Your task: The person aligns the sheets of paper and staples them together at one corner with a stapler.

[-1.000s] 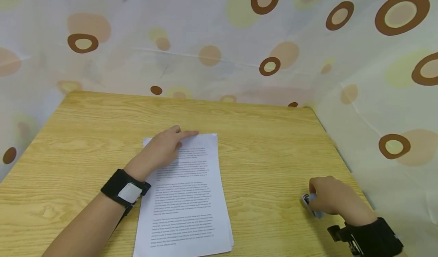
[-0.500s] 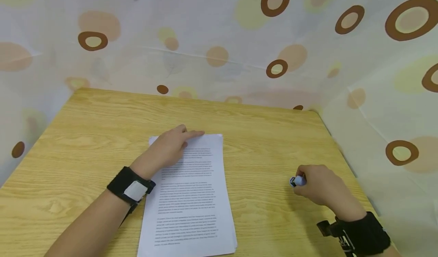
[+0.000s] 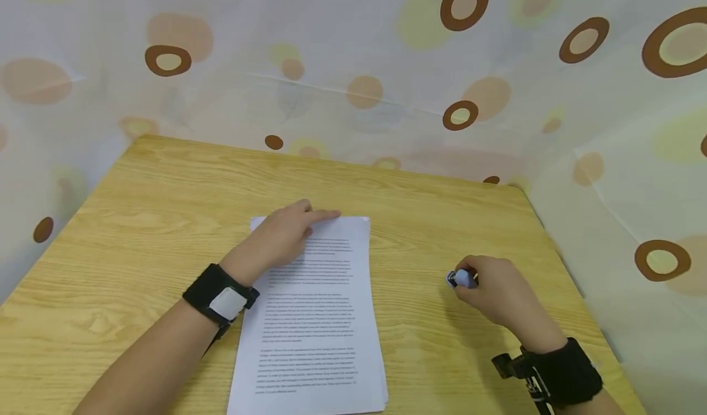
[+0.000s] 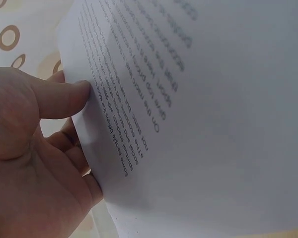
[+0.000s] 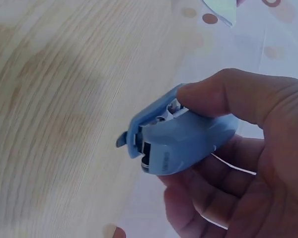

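A stack of printed paper sheets lies on the wooden table. My left hand reaches across its top left part. In the left wrist view, the thumb presses the printed face of the paper and the fingers lie behind its edge, so the hand pinches the stack. To the right of the stack, and apart from it, my right hand holds a small light-blue stapler above the table. Its thumb lies on one side of the stapler and the fingers curl round the other.
A pale cloth with brown rings and dots hangs behind the table and along its sides. Each wrist wears a black strap, the left strap and the right strap.
My right hand has lifted the stapler and carried it left and away from me, closer to the paper. The left hand stays on the stack. The head view has shifted slightly.
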Available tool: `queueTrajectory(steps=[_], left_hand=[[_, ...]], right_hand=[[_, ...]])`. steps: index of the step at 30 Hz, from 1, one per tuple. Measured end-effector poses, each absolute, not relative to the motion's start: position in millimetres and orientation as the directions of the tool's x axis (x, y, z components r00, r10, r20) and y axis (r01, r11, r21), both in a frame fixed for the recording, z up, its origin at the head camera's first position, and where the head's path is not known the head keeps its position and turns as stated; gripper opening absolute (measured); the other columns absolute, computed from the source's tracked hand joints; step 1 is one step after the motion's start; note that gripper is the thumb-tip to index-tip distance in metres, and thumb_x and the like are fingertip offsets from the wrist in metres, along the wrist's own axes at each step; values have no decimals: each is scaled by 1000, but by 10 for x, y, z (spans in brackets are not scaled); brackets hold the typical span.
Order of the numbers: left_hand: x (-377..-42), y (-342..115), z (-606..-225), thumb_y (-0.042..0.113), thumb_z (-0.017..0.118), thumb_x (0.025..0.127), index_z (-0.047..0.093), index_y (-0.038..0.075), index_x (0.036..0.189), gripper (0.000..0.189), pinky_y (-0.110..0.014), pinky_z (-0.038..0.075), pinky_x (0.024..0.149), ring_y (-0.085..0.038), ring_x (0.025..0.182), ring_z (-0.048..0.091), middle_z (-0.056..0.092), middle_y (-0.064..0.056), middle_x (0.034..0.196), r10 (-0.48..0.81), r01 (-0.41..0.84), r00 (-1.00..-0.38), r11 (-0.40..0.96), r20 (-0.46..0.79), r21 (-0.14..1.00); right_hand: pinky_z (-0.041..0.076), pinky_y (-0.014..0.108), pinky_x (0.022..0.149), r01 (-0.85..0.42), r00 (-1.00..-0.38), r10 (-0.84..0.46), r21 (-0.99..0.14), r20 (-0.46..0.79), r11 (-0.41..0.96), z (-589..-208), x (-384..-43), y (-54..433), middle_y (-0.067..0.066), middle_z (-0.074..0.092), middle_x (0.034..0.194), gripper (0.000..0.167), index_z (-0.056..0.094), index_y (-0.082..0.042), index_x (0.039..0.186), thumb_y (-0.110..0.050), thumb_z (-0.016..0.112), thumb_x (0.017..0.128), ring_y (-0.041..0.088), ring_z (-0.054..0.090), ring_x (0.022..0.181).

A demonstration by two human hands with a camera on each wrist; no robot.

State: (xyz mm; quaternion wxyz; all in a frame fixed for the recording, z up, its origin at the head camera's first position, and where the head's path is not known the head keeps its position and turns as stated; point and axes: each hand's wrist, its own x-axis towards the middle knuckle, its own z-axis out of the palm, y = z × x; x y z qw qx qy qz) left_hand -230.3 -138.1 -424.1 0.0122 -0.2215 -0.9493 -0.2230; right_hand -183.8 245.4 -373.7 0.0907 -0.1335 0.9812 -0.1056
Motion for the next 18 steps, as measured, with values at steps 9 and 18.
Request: queueTrajectory(steps=[9, 18], left_hand=[[-2312, -1378, -4235, 6, 56, 105, 54, 37, 152, 56, -29, 41, 64, -19, 75, 51, 54, -3, 98, 418, 416, -904, 803, 94, 426], [-2308, -1404, -4236, 7, 57, 105, 53, 37, 153, 56, -29, 41, 65, -19, 75, 51, 55, -3, 98, 405, 398, -910, 802, 86, 444]], right_hand=[[54, 38, 71, -319, -939, -342, -271, -39, 908, -3838, -1975, 2256, 13, 72, 106, 26, 71, -6, 116, -19, 76, 95, 19, 66, 82], [56, 37, 70, -314, -937, -348, -338, -43, 887, -3935, -2086, 2069, 12, 72, 107, 41, 62, -4, 128, -19, 79, 93, 20, 68, 86]])
